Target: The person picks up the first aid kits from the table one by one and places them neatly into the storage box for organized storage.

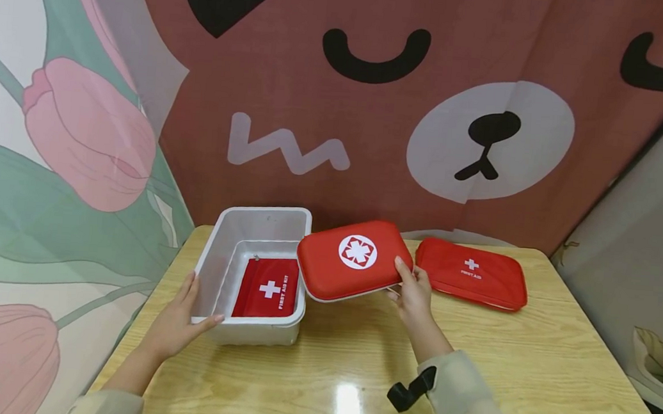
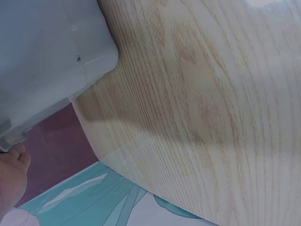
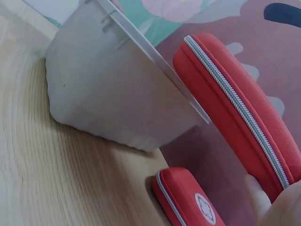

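Observation:
In the head view my right hand (image 1: 414,293) grips the right end of a red hard-shell first aid case (image 1: 327,267) with a white round emblem. The case is lifted and tilted, its left end overlapping the right rim of a white plastic bin (image 1: 304,215). A grey zipper (image 3: 230,96) runs along its side in the right wrist view. My left hand (image 1: 176,324) holds the bin's near left corner, fingers at the left side and thumb over the front rim. Inside the bin lies a flat red first aid pouch (image 1: 250,291) with a white cross.
A soft red first aid bag (image 1: 477,275) lies on the wooden table (image 1: 470,364), right of the held case. Another red case (image 3: 186,197) with a round emblem shows beside the bin in the right wrist view. A printed curtain (image 1: 372,126) hangs behind the table.

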`<state>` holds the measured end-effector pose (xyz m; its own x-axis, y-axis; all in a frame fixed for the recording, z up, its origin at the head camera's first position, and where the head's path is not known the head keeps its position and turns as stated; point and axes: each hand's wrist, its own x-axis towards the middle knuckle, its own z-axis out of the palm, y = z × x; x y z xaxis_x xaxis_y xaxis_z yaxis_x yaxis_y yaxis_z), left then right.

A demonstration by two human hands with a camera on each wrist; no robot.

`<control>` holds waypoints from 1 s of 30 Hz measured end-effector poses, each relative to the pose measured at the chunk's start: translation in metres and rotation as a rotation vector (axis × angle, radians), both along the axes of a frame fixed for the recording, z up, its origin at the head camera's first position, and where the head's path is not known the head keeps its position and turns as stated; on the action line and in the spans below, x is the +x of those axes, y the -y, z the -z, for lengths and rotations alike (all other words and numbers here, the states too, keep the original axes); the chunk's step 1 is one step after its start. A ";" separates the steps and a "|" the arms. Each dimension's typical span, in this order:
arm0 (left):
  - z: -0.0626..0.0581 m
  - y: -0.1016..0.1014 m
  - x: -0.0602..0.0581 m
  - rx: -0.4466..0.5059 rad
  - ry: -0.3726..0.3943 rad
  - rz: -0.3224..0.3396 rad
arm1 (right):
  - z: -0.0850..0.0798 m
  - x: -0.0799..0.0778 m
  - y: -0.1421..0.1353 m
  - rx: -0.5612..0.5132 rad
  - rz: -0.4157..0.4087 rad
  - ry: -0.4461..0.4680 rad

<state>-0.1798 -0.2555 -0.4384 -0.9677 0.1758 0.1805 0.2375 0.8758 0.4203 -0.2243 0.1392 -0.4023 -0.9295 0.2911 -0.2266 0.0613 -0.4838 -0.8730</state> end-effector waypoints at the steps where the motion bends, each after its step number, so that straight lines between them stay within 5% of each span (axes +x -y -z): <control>1: 0.000 0.000 0.000 0.002 0.002 -0.001 | 0.006 -0.006 0.001 0.005 0.001 -0.010; 3: 0.001 -0.001 -0.001 0.005 0.007 -0.002 | 0.017 -0.015 0.003 -0.013 -0.011 -0.047; 7: 0.001 -0.002 -0.002 0.006 0.018 -0.003 | 0.084 -0.062 -0.008 -0.035 -0.027 -0.120; 10: 0.001 -0.003 -0.003 0.004 0.024 0.000 | 0.117 -0.086 -0.014 -0.030 -0.028 -0.124; 15: 0.002 -0.004 -0.004 0.001 0.017 0.001 | 0.095 -0.078 -0.005 -0.027 -0.007 -0.073; 21: 0.001 -0.002 -0.004 0.003 0.017 0.010 | 0.146 -0.114 -0.007 -0.057 -0.062 -0.155; 24: -0.001 0.001 -0.002 0.008 0.007 0.003 | 0.107 -0.091 0.009 -0.080 -0.073 -0.165; 28: -0.002 0.003 0.000 0.016 0.000 -0.002 | 0.018 -0.032 0.032 -0.051 -0.068 -0.077; 30: -0.001 0.002 0.000 0.019 0.006 0.003 | 0.001 -0.021 0.036 -0.057 -0.073 -0.062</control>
<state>-0.1801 -0.2570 -0.4373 -0.9683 0.1752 0.1783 0.2375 0.8668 0.4383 -0.2451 0.1037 -0.4032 -0.9606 0.2099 -0.1820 0.0449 -0.5293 -0.8472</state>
